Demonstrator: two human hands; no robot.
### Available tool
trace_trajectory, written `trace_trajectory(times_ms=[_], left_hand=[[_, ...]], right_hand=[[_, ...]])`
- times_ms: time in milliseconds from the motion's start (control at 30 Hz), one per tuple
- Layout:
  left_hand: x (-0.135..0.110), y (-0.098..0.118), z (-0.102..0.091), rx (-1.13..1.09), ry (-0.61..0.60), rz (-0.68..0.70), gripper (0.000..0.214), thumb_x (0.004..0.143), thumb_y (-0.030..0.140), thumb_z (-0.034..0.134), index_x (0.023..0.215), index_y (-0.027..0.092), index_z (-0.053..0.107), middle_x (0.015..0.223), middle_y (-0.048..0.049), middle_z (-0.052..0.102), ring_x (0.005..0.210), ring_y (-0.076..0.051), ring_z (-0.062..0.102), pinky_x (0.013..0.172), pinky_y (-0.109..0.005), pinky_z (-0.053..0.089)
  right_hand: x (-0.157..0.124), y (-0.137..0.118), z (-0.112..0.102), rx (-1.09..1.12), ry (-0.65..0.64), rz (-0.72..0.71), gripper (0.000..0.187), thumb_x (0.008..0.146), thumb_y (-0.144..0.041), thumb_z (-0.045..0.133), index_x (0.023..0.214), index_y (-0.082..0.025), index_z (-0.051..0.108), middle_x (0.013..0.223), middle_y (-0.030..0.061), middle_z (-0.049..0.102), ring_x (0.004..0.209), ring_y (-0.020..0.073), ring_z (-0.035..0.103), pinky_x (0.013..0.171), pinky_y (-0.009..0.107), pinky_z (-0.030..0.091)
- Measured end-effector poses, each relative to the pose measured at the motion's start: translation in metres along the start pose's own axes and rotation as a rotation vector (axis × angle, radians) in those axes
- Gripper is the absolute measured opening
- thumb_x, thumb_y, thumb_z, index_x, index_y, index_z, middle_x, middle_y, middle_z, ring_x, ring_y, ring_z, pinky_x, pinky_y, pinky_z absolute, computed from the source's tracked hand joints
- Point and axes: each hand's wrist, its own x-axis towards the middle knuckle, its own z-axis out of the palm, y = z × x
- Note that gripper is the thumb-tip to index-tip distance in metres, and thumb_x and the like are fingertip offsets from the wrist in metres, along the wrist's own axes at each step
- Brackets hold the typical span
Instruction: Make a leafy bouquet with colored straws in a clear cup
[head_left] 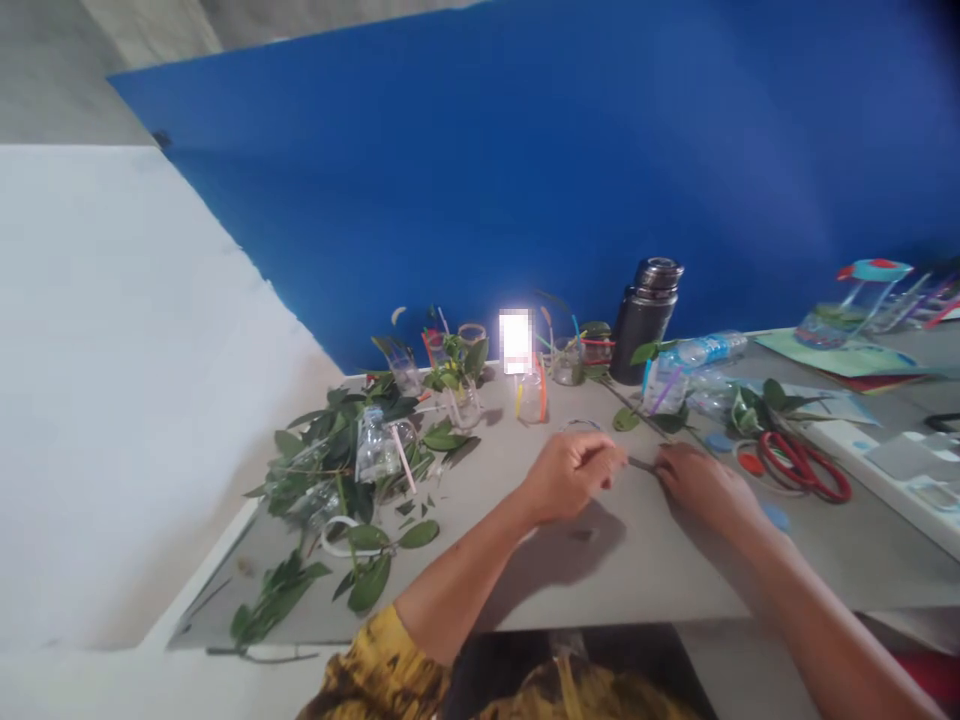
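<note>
My left hand [574, 475] is closed with its fingers pinched together, held over the middle of the table. A thin dark strip [643, 465], perhaps a piece of stem, spans the short gap between my hands. Its left end meets the fingers of my left hand, and its right end goes under the fingertips of my right hand [701, 485], which are curled down close to the tabletop. Just behind my left hand lies a thin clear ring [581, 425]. Red-handled scissors [806, 468] rest to the right of my right hand.
Leafy cuttings [330, 450] and a small clear bottle [377, 445] crowd the table's left side. Clear cups with straws [531, 395] stand along the blue partition [487, 180]. Toward the right are a black thermos [643, 325], a lying plastic bottle [712, 348] and a white tray [877, 475].
</note>
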Motion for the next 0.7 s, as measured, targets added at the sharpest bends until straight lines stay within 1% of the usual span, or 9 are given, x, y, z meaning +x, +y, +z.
trace_trajectory(times_ms=[67,133,200,300,400,467,533,633,700], left_hand=[[-0.02,0.018,-0.007,0.152,-0.165,0.079,0.028,0.1,0.041,0.06,0.101,0.022,0.081,0.078,-0.0025,0.076,0.069,-0.016,0.067,0.066,-0.025,0.047],[-0.042,0.022,-0.021,0.342,-0.186,0.091,0.02,0.095,0.039,0.069,0.102,0.026,0.082,0.085,-0.0025,0.079,0.074,-0.019,0.069,0.07,-0.027,0.047],[-0.06,0.013,-0.045,0.531,-0.037,-0.079,0.018,0.097,0.031,0.064,0.098,0.026,0.082,0.089,-0.0038,0.08,0.08,-0.021,0.071,0.074,-0.028,0.048],[-0.077,-0.015,-0.092,0.863,0.347,-0.434,0.028,0.096,0.012,0.051,0.094,0.021,0.077,0.104,-0.01,0.079,0.096,-0.025,0.072,0.085,-0.032,0.049],[-0.083,-0.04,-0.134,1.0,0.536,-0.592,0.035,0.092,0.003,0.047,0.103,0.019,0.076,0.117,-0.015,0.076,0.103,-0.027,0.072,0.092,-0.035,0.05],[-0.083,-0.048,-0.151,1.024,0.535,-0.595,0.036,0.091,0.001,0.046,0.103,0.018,0.076,0.119,-0.0156,0.076,0.106,-0.028,0.072,0.094,-0.035,0.05],[-0.079,-0.05,-0.157,0.982,0.466,-0.594,0.03,0.094,0.006,0.049,0.1,0.019,0.076,0.112,-0.0133,0.078,0.103,-0.026,0.073,0.093,-0.033,0.05],[-0.072,-0.052,-0.15,0.907,0.35,-0.617,0.013,0.095,0.026,0.064,0.097,0.02,0.075,0.101,-0.0098,0.079,0.094,-0.026,0.073,0.083,-0.032,0.05],[-0.067,-0.055,-0.143,0.931,0.315,-0.637,0.008,0.09,0.027,0.071,0.091,0.02,0.074,0.101,-0.0106,0.078,0.093,-0.027,0.072,0.079,-0.031,0.048]], right_hand=[[-0.008,0.011,0.009,0.042,0.063,-0.019,0.027,0.098,-0.019,0.052,0.108,-0.02,0.077,0.117,0.0139,0.076,0.102,0.0281,0.074,0.082,0.035,0.05],[-0.015,0.019,0.016,0.077,0.117,-0.027,0.03,0.097,-0.02,0.051,0.113,-0.021,0.077,0.12,0.0135,0.076,0.105,0.0282,0.074,0.085,0.036,0.052],[-0.021,0.024,0.02,0.096,0.132,-0.032,0.03,0.098,-0.022,0.05,0.11,-0.023,0.077,0.12,0.0123,0.077,0.102,0.0281,0.075,0.085,0.037,0.053],[-0.029,0.027,0.022,0.144,0.137,-0.038,0.029,0.099,-0.03,0.049,0.105,-0.025,0.077,0.118,0.0102,0.078,0.099,0.0283,0.075,0.082,0.038,0.053],[-0.035,0.024,0.023,0.214,0.176,-0.027,0.031,0.1,-0.036,0.047,0.103,-0.025,0.077,0.115,0.0095,0.078,0.1,0.0285,0.074,0.083,0.039,0.054],[-0.04,0.021,0.025,0.242,0.205,-0.028,0.033,0.1,-0.038,0.046,0.101,-0.025,0.077,0.116,0.0099,0.078,0.102,0.0285,0.073,0.084,0.039,0.055],[-0.043,0.016,0.029,0.258,0.238,-0.014,0.036,0.101,-0.038,0.044,0.101,-0.025,0.077,0.119,0.0106,0.077,0.104,0.0285,0.073,0.086,0.04,0.055],[-0.049,0.011,0.034,0.281,0.302,0.026,0.039,0.102,-0.04,0.041,0.105,-0.024,0.077,0.124,0.0115,0.076,0.105,0.0287,0.073,0.089,0.041,0.056],[-0.051,0.01,0.035,0.299,0.337,0.039,0.04,0.102,-0.04,0.04,0.107,-0.024,0.076,0.124,0.0118,0.076,0.108,0.029,0.073,0.092,0.041,0.056]])
